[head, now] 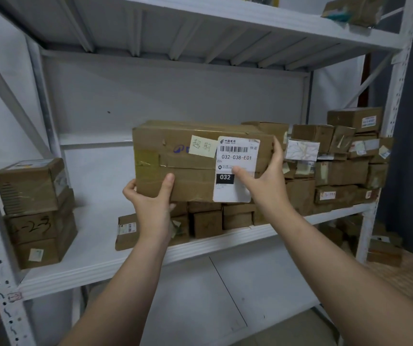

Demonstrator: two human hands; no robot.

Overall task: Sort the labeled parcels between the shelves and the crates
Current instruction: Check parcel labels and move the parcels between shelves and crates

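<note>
The left hand (pixel 150 198) was clamped on the lower left corner of the long cardboard parcel (pixel 183 158), thumb on its front face. The right hand (pixel 262 176) gripped the right end, thumb pressing on the white shipping label (pixel 235 168) and fingers wrapped round the edge. The parcel was held in the air before the white shelf (pixel 100 268), front turned to the viewer, probably so the code could be read before sorting. The label carried a China Post logo, a barcode, "032-038-E01" and "032" in a black block. A yellow sticky note (pixel 204 146) beside it bore 2 handwritten Chinese characters. Behind, small parcels (pixel 337 171) were piled at the right, and 3 stacked boxes (pixel 35 211) stood at the left.
</note>
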